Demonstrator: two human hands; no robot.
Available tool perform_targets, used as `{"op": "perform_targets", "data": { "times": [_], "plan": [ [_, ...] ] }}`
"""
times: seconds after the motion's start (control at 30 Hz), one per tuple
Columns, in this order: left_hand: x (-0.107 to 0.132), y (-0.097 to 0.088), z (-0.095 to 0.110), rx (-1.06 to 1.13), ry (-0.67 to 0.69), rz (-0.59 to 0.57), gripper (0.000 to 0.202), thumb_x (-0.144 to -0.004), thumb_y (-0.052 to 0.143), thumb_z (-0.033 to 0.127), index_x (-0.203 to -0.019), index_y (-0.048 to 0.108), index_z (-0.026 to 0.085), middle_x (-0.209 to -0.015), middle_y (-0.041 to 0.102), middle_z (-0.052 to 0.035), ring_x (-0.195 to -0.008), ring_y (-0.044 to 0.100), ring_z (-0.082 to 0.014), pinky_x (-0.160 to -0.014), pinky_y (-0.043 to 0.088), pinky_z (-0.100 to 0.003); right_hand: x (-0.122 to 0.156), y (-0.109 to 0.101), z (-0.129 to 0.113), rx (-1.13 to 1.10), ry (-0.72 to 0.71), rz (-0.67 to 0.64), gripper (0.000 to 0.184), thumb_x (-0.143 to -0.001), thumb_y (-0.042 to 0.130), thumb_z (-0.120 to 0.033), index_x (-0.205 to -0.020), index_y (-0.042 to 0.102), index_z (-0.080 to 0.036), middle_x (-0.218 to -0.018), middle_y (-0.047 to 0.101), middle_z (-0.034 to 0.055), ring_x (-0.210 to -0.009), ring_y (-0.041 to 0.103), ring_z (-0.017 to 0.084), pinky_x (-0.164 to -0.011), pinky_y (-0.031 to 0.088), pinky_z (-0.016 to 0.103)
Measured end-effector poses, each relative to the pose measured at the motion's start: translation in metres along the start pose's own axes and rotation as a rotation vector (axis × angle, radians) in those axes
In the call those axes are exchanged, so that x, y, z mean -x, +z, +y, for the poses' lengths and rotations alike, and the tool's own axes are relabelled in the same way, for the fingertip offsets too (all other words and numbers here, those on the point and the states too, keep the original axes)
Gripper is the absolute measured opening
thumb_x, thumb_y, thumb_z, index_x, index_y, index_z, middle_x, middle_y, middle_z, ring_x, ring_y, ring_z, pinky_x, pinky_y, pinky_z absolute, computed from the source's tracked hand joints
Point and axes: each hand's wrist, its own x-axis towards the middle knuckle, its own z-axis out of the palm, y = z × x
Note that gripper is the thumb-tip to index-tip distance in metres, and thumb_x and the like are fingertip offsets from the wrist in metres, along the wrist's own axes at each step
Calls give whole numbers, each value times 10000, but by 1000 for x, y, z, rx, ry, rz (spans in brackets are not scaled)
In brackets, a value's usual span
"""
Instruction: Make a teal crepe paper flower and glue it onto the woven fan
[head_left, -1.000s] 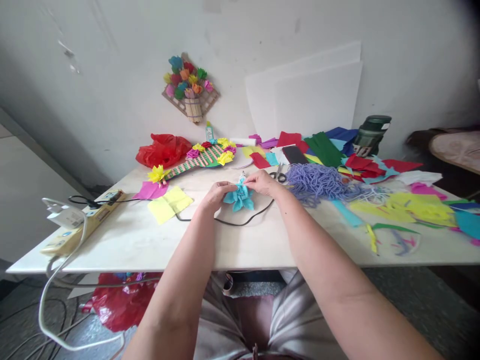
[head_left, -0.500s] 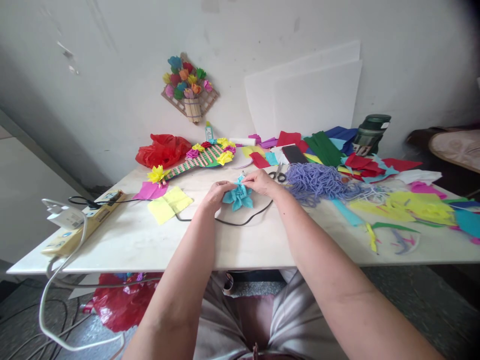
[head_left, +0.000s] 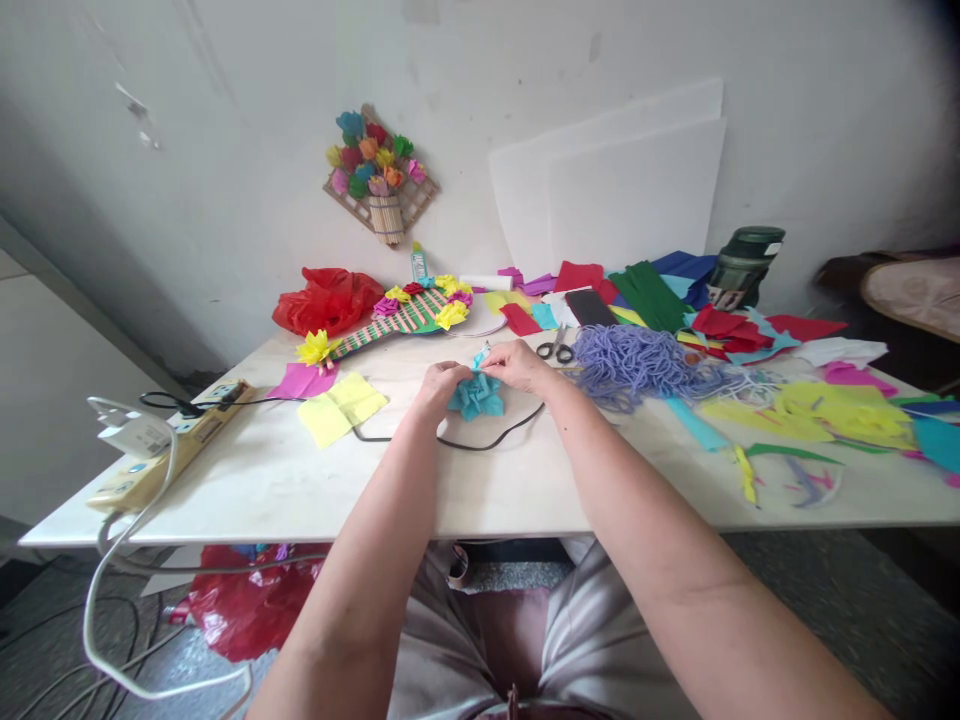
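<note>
Between my two hands, over the middle of the table, is a light-blue paper flower [head_left: 478,398] with its petals turned down toward me. My left hand [head_left: 444,385] pinches it at the left of its base. My right hand [head_left: 517,364] has its fingertips closed on the base from the right, where a bit of blue paper sticks up. The fingers hide the exact point of contact. Just beyond my right hand lie black-handled scissors [head_left: 555,350]. A black cable [head_left: 487,447] runs across the table in front of the flower.
A flower-trimmed green and striped craft piece [head_left: 397,322] lies at the back left, beside a red plastic bag [head_left: 328,300]. Purple yarn [head_left: 634,362] and coloured paper scraps [head_left: 840,415] spread over the right side. A power strip [head_left: 176,445] sits at the left edge.
The flower has tilted, so its petals look more bunched and face me less openly. My hands have shifted only slightly and keep their hold at its base.
</note>
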Motion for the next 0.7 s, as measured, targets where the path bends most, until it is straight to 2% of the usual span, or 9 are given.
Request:
{"op": "perform_targets", "data": {
  "times": [0.4,0.7],
  "plan": [
    [5,2,7,50,-36,-3,161,-498,669,268,-569,572,160,-492,503,24,-475,422,-95,-452,294,-226,0,-2,-5,52,63,26,97,-699,667,-155,-710,763,-170,-686,676,21,-641,575,136,-599,405,233],
    [6,2,7,87,4,7,157,-476,665,245,-564,567,159,-487,511,25,-459,431,-86,-448,295,-217,0,-1,-8,30,139,31,71,-676,685,-169,-701,752,-165,-724,677,28,-678,579,144,-625,415,239]
  ]
}}
